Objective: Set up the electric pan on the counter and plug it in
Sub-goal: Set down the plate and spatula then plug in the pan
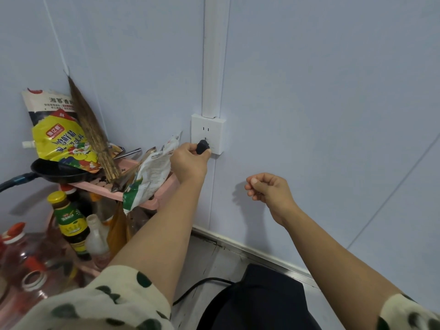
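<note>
Head view shows your left hand (189,163) closed around one black plug (202,146), pressing it against the lower holes of the single white wall socket (207,134); whether the pins are fully seated you cannot tell from this angle; your right hand (269,190) hangs free beside the wall, fingers loosely curled, holding nothing; one black cord (202,285) trails across the bench (214,260) to the dark electric pan (259,298), which sits at the bottom edge between your two forearms, only partly in view; one white conduit (214,55) runs up the wall from the socket; to your left a pink rack (147,191) carries one small black frying pan (59,172), one bristle brush (95,132) and several seasoning packets, a yellow packet (57,139) among them; below it stand bottles, one of them a yellow-capped sauce bottle (69,220).
</note>
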A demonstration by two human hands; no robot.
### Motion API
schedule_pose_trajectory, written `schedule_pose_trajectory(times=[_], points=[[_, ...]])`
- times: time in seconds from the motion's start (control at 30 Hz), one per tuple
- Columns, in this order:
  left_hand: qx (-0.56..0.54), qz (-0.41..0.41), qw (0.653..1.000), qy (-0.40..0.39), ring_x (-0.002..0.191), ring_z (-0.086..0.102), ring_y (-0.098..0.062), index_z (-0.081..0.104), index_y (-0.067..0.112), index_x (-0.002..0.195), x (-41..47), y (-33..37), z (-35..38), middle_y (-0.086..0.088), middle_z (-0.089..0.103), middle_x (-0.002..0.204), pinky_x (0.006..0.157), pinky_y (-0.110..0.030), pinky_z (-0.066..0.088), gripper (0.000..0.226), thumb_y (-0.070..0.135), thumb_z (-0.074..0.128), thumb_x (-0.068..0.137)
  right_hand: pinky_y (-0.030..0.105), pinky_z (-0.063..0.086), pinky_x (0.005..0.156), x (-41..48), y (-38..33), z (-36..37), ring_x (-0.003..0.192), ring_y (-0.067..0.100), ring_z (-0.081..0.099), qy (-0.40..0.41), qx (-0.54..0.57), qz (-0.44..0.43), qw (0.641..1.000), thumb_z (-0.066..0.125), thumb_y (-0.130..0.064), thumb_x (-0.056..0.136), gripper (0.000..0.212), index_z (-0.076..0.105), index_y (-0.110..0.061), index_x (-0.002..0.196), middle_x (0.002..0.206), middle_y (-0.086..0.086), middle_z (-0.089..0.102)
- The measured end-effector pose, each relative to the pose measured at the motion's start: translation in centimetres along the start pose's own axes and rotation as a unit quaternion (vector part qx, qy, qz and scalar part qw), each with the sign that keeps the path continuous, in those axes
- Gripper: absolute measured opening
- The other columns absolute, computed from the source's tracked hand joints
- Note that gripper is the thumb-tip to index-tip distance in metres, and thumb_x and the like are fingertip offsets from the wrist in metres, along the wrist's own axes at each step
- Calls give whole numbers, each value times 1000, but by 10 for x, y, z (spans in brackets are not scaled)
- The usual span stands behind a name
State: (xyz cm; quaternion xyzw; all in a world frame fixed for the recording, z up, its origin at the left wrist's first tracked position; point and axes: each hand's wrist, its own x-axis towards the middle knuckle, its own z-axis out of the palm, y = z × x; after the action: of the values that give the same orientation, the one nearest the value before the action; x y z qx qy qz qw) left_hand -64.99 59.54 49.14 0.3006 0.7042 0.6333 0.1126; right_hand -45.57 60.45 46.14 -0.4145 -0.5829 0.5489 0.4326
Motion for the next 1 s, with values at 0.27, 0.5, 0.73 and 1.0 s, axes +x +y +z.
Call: schedule_pose_trajectory(times=[0.27,0.5,0.73,1.0], points=[[-35,-5,999,-26,83,71,-18,73,8,96,4,-3,-4,-4,75,87,82,-32,58,31,20,80,69,22,50,59,1,-1,2,64,18,59,0,8,-3,1000,54,-3,92,14,66,3,97,78,10,67],[-38,3,999,-23,74,68,-15,72,11,89,1,-3,-3,1,70,76,76,-30,57,22,19,78,70,23,50,59,0,0,-2,64,18,59,3,9,-6,1000,56,-4,92,13,66,3,96,78,10,68],[67,87,994,-26,43,23,-13,34,11,52,3,-1,4,2,27,46,37,-18,20,43,14,69,77,23,50,60,3,-1,-4,65,19,59,6,6,-8,1000,56,-3,91,12,66,2,94,78,9,68],[154,100,982,-39,65,41,-20,34,6,61,6,-2,5,-5,37,63,60,-31,33,43,19,66,87,23,50,60,5,-3,1,65,18,59,-2,2,-11,1000,56,-4,91,13,67,3,95,78,10,68]])
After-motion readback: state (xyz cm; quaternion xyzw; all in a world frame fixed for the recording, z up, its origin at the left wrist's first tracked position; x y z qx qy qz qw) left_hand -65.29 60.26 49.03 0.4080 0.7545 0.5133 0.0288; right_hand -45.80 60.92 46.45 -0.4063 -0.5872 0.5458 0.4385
